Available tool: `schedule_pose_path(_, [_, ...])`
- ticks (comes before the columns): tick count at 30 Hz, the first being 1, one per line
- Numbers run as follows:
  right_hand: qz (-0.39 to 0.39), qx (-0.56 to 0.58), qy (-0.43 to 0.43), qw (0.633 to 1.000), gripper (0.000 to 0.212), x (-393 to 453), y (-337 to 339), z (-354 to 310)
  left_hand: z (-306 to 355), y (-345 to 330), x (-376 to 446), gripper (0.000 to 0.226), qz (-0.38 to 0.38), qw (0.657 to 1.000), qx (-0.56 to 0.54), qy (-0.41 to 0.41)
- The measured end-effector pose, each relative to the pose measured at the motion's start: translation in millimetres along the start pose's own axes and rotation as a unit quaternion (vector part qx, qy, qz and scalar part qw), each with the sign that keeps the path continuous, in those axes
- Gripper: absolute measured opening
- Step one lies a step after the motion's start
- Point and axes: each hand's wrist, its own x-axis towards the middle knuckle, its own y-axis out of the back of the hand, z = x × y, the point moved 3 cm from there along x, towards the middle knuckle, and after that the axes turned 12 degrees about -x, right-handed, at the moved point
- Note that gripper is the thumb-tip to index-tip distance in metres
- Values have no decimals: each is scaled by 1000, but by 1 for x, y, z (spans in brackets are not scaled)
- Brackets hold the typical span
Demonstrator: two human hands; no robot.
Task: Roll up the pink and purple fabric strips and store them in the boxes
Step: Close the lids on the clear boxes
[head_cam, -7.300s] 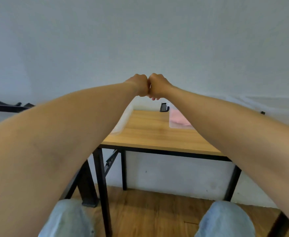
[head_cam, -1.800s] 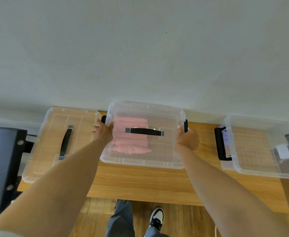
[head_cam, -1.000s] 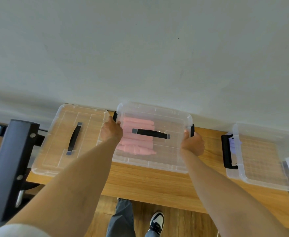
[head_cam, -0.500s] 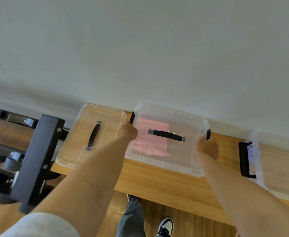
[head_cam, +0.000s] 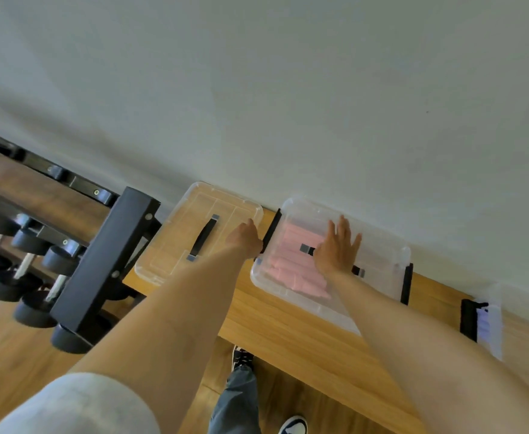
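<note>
A clear lidded box (head_cam: pixel 379 245) holding rolled pink strips (head_cam: pixel 291 261) stands on the wooden table (head_cam: pixel 313 343) against the wall. My right hand (head_cam: pixel 338 245) lies flat on its lid with straight, spread fingers, covering part of the black lid handle. My left hand (head_cam: pixel 244 238) is at the box's left side by the black latch (head_cam: pixel 272 227), fingers curled on it. A second clear box (head_cam: pixel 488 324) with something pale purple inside shows at the right edge. A separate clear lid (head_cam: pixel 175 245) with a black handle lies at the left end of the table.
A black dumbbell rack (head_cam: pixel 100 264) with several dumbbells stands left of the table. The white wall runs directly behind the boxes. My legs and shoes show on the wooden floor below the table's front edge.
My right hand left the box's right latch and now presses flat on the lid. My left hand stays at the left latch. The view has swung left and tilted.
</note>
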Motion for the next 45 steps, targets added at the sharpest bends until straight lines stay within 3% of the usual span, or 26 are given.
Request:
schedule_pose_path(5, [31,7,109,994,49,20,17,-87,-38,22,12,59,31,999,2,25])
schedule_pose_path(10, [21,-15,160,987,43,37,12,-158,-77,37,27,52,36,997,-1,64])
schedule_pose_path(19, [-65,-62,187,978,53,83,-16,-228,-129,52,68,50,34,997,24,70])
schedule_pose_path(25, [-138,-1,148,979,56,106,-36,-247,-147,36,87,40,27,994,-4,103])
schedule_pose_path(30, [-180,25,112,977,65,112,-53,-240,-150,33,100,41,10,994,34,104])
schedule_pose_path(37, [-175,9,86,981,57,115,-44,-240,-148,55,100,49,-1,996,21,83])
schedule_pose_path(45, [-146,19,77,986,54,113,-5,-234,-137,113,75,31,5,997,79,4])
